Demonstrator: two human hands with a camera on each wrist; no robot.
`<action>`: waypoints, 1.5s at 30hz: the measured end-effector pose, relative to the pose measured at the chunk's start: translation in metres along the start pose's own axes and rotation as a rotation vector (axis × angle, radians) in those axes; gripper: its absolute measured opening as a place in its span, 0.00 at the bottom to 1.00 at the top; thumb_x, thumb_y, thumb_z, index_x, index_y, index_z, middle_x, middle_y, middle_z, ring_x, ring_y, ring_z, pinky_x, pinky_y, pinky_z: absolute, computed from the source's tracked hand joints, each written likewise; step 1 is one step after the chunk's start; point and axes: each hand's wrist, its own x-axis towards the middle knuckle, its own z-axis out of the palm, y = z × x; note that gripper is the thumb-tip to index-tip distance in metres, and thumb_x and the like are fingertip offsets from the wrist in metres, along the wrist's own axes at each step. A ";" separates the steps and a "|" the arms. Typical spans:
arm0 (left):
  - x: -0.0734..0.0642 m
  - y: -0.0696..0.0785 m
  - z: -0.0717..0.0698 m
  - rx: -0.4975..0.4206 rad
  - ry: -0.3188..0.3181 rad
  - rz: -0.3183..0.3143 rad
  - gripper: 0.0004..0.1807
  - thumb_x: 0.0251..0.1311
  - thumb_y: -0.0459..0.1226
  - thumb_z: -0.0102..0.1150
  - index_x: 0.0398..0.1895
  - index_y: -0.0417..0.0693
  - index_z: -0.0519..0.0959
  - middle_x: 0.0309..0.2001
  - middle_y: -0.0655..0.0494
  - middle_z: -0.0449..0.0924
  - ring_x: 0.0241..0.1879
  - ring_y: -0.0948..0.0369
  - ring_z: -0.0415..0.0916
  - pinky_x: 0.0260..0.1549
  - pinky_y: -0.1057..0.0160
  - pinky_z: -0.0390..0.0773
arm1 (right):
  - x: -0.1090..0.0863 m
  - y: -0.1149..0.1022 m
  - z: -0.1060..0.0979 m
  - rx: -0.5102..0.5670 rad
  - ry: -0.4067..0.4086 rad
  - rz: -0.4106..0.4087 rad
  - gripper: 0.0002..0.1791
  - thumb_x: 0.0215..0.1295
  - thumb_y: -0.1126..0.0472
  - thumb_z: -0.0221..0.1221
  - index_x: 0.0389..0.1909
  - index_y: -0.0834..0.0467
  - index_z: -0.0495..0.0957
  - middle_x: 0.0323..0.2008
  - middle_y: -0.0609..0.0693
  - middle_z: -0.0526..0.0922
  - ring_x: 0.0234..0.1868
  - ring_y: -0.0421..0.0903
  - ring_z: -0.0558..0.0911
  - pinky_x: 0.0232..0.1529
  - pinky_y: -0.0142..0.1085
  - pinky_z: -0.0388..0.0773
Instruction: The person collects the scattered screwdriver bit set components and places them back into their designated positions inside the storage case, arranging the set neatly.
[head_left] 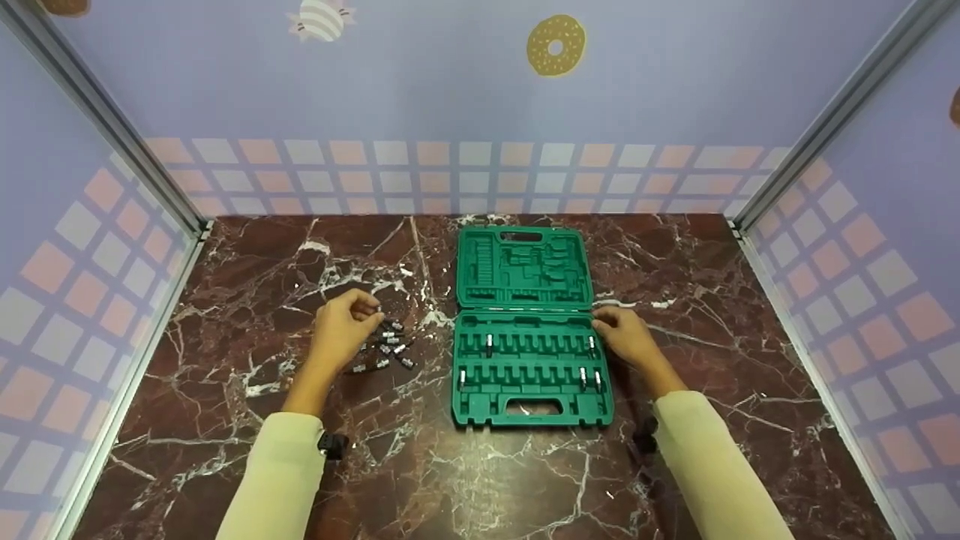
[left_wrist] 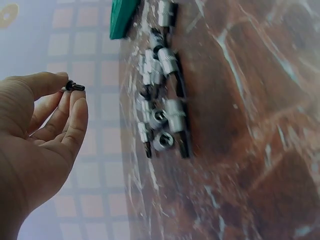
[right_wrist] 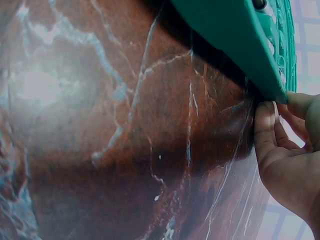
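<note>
My left hand (head_left: 343,327) pinches a small bit socket (left_wrist: 75,86) between thumb and fingertips, raised above the table. Most of that socket is hidden by the fingers; its dark tip sticks out. Below and beside this hand, a loose pile of silver bit sockets (left_wrist: 176,116) with black tips lies on the table. A green tool case (head_left: 480,411) lies open to the right, its lid (head_left: 491,262) folded back. With thumb and fingers, my right hand (head_left: 626,337) grips the case's right edge near the hinge. Several bit sockets (head_left: 489,345) stand in the case's two slotted rows.
The dark red marbled tabletop (head_left: 525,487) reaches a patterned back wall (head_left: 450,90). Side walls with metal corner posts (head_left: 817,120) close in the left and right. Many slots in the case hold nothing.
</note>
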 end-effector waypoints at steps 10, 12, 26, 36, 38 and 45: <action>0.002 0.017 0.007 -0.085 0.011 0.036 0.10 0.56 0.30 0.74 0.40 0.38 0.86 0.37 0.43 0.88 0.36 0.53 0.84 0.37 0.69 0.80 | 0.000 0.001 0.000 -0.003 0.010 -0.038 0.16 0.77 0.64 0.56 0.58 0.68 0.80 0.53 0.67 0.84 0.49 0.59 0.82 0.52 0.54 0.79; 0.001 0.022 0.010 -0.110 0.005 0.045 0.10 0.56 0.30 0.74 0.40 0.38 0.86 0.37 0.42 0.88 0.36 0.53 0.84 0.37 0.71 0.80 | 0.000 0.001 0.000 -0.008 0.013 -0.045 0.16 0.77 0.64 0.56 0.58 0.68 0.80 0.53 0.67 0.83 0.49 0.60 0.82 0.52 0.55 0.79; 0.000 0.059 0.036 -0.237 -0.109 0.112 0.09 0.56 0.26 0.73 0.40 0.35 0.85 0.38 0.42 0.88 0.38 0.50 0.85 0.39 0.67 0.83 | 0.000 0.002 0.001 -0.009 0.019 -0.027 0.16 0.77 0.63 0.57 0.58 0.67 0.80 0.55 0.67 0.83 0.49 0.58 0.82 0.51 0.53 0.80; -0.006 0.083 0.058 -0.206 -0.199 0.129 0.09 0.59 0.30 0.72 0.41 0.40 0.85 0.38 0.48 0.87 0.38 0.56 0.85 0.42 0.58 0.86 | -0.001 0.002 0.000 0.002 0.022 -0.030 0.16 0.77 0.64 0.56 0.58 0.68 0.80 0.54 0.67 0.84 0.50 0.59 0.82 0.51 0.53 0.80; -0.008 0.087 0.063 -0.212 -0.221 0.136 0.09 0.59 0.30 0.72 0.42 0.40 0.85 0.38 0.49 0.87 0.38 0.56 0.85 0.42 0.58 0.86 | -0.001 0.002 0.000 0.011 0.018 -0.020 0.16 0.77 0.64 0.56 0.58 0.68 0.80 0.53 0.66 0.84 0.48 0.58 0.82 0.49 0.51 0.80; -0.011 0.099 0.082 -0.197 -0.290 0.169 0.08 0.59 0.30 0.72 0.40 0.44 0.85 0.38 0.51 0.87 0.37 0.58 0.84 0.41 0.60 0.86 | -0.001 0.001 -0.001 0.012 0.010 -0.010 0.17 0.77 0.63 0.56 0.60 0.67 0.80 0.55 0.66 0.83 0.51 0.59 0.82 0.52 0.53 0.79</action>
